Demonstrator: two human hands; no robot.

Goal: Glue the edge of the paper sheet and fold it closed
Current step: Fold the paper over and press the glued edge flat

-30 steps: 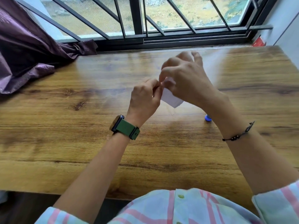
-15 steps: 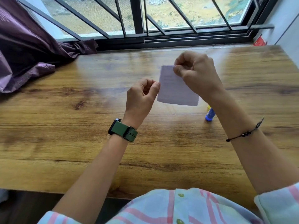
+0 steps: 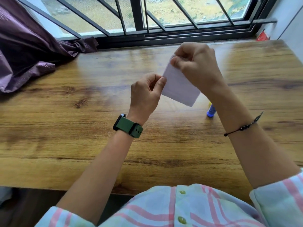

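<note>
We saw a purple curtain lying on the left end of the wooden table. Next came the left hand, its fingers curled and its thumb touching the left edge of the paper sheet. The sheet was up in the air above the table. The right hand pinched its top corner. A blue glue stick lay on the table just under the right wrist.
</note>
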